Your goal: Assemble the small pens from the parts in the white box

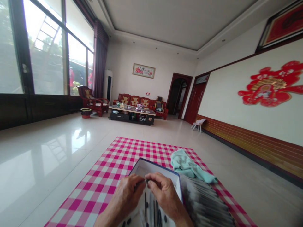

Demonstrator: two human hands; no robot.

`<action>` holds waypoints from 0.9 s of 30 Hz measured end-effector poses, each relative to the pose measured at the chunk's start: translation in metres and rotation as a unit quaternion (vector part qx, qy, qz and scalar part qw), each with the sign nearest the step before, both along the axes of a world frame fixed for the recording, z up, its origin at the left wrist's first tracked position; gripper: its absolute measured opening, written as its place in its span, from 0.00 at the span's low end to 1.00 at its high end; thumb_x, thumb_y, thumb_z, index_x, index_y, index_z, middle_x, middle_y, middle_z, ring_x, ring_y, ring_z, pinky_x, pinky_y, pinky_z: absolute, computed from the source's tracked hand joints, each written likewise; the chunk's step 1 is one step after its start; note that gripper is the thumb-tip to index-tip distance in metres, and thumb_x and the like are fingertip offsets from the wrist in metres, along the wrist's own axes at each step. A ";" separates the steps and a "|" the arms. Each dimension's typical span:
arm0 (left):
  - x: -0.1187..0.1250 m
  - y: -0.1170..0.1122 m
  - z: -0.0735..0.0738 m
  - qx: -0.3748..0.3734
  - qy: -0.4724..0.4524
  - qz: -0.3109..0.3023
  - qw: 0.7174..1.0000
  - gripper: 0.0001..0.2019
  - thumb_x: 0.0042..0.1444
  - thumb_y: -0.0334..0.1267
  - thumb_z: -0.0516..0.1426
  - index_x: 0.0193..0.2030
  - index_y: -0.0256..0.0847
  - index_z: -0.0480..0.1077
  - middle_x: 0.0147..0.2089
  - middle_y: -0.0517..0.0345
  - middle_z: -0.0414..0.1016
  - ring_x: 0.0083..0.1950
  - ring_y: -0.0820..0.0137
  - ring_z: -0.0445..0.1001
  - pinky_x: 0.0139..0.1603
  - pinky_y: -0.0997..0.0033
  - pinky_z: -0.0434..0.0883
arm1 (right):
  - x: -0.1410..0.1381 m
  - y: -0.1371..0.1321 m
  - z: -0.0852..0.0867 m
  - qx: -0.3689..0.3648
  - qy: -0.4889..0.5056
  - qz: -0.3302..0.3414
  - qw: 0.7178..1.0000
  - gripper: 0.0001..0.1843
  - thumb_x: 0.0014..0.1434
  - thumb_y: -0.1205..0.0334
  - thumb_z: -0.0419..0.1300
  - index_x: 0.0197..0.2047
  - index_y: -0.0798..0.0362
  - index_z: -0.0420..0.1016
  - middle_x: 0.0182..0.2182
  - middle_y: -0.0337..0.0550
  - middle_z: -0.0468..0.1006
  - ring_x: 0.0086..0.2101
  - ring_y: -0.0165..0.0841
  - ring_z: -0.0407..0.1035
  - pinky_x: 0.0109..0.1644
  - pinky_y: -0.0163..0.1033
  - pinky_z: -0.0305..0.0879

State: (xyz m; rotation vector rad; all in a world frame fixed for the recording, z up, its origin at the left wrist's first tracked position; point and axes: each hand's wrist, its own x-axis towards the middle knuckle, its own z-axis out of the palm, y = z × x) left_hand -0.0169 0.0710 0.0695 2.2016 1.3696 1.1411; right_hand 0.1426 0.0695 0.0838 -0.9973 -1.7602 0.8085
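Both hands meet over a white box with a dark blue rim [159,167]. My left hand [129,189] is closed around a slim, dark pen-like piece, mostly hidden by the fingers. Thumb and forefinger of my right hand [162,190] pinch a small dark piece [147,181] at the left hand's fingertips. Whether the two pieces are joined, I cannot tell. Below the hands, inside the box, lie slim dark and clear rods [155,210] and several short black caps [129,221]. To the right of the box is a large pile of slim grey and black pen-like sticks [207,201], partly blurred.
A pink-and-white checked cloth [101,170] lies under the box. A crumpled mint-green towel [187,165] rests beyond the pile. Farther off are a low coffee table [131,117], a red wooden sofa [134,100], an armchair [93,102] and a small chair [198,125].
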 end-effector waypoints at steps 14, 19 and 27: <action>-0.002 -0.004 0.002 0.012 0.030 -0.024 0.999 0.12 0.60 0.34 0.49 0.29 0.41 0.72 0.28 0.60 0.70 0.29 0.73 0.69 0.30 0.76 0.60 | 0.004 -0.001 -0.002 -0.045 -0.025 0.006 0.999 0.10 0.60 0.57 0.52 0.33 0.54 0.68 0.25 0.35 0.70 0.28 0.29 0.63 0.32 0.32 0.59; 0.001 -0.004 0.001 0.013 0.044 -0.026 0.999 0.12 0.59 0.35 0.50 0.28 0.42 0.72 0.27 0.61 0.69 0.28 0.74 0.69 0.29 0.76 0.58 | -0.001 0.001 -0.004 0.019 -0.108 -0.064 0.992 0.19 0.62 0.53 0.48 0.23 0.52 0.63 0.20 0.34 0.63 0.24 0.29 0.59 0.28 0.33 0.55; 0.000 -0.002 0.000 0.004 0.082 0.011 0.997 0.12 0.59 0.36 0.49 0.26 0.41 0.69 0.28 0.60 0.69 0.29 0.72 0.70 0.29 0.75 0.58 | -0.002 -0.006 0.004 0.025 -0.090 -0.045 0.995 0.10 0.62 0.59 0.49 0.32 0.51 0.67 0.28 0.37 0.71 0.31 0.32 0.66 0.35 0.34 0.60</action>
